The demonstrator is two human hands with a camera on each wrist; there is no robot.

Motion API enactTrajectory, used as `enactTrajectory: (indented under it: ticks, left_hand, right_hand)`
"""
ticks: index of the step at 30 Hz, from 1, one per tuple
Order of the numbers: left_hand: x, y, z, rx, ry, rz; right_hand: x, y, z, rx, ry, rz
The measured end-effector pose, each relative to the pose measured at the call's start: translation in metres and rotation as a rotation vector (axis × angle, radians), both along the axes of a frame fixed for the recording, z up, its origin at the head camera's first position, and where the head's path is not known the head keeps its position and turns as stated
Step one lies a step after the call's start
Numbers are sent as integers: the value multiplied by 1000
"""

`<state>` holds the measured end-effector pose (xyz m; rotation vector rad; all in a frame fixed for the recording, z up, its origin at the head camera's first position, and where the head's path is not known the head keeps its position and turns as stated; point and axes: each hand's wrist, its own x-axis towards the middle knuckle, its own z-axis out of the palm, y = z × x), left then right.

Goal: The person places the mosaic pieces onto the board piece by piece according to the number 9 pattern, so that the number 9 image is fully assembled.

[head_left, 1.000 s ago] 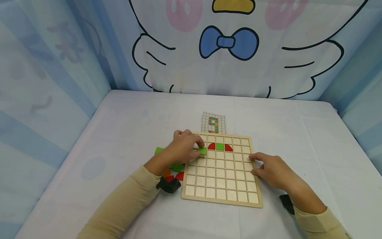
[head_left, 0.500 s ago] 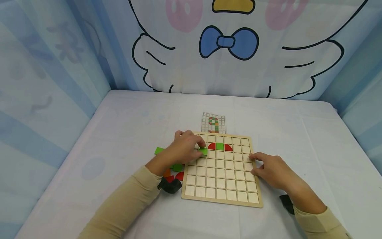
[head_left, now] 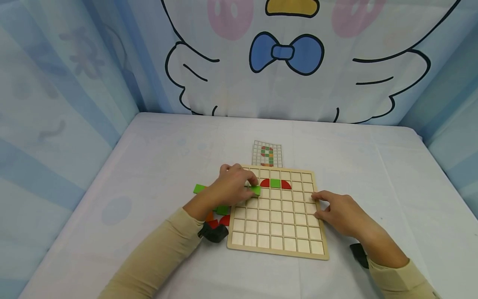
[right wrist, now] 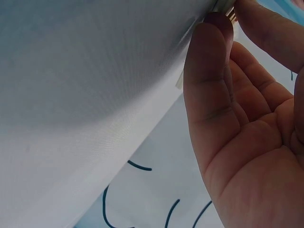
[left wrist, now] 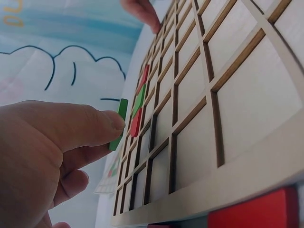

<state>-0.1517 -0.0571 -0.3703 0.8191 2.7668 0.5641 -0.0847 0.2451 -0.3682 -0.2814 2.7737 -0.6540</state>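
Note:
My left hand [head_left: 232, 185] pinches a green square tile [head_left: 256, 190] between thumb and fingers, just over the upper left of a wooden grid board [head_left: 275, 250]. In the left wrist view the tile [left wrist: 115, 143] stands tilted and apart from the cells. Set in one row of the board are a red quarter-round tile [head_left: 264, 183], a green square tile [head_left: 275, 183] and another red quarter-round tile [head_left: 286, 185]. My right hand [head_left: 341, 211] holds the board's right edge with thumb and fingers; the right wrist view partly hides the contact.
Several loose green, orange and red tiles [head_left: 223, 210] lie left of the board, partly hidden by my left arm. Behind the board lies a pattern card [head_left: 277, 154] with a coloured figure on a grid. A white cloth [head_left: 149, 166] covers the table.
My left hand has shifted slightly to the right with the green tile. The right hand and the board have stayed in place.

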Motion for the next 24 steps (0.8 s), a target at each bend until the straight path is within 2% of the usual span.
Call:
enactTrajectory:
  ticks: [14, 24]
  left_hand:
    - [1, 4, -1, 3, 12, -20]
    - [0, 8, -3, 5, 2, -10]
  right_hand:
    - [1, 0, 0, -7, 6, 5]
    - [1, 1, -1, -11, 14, 10]
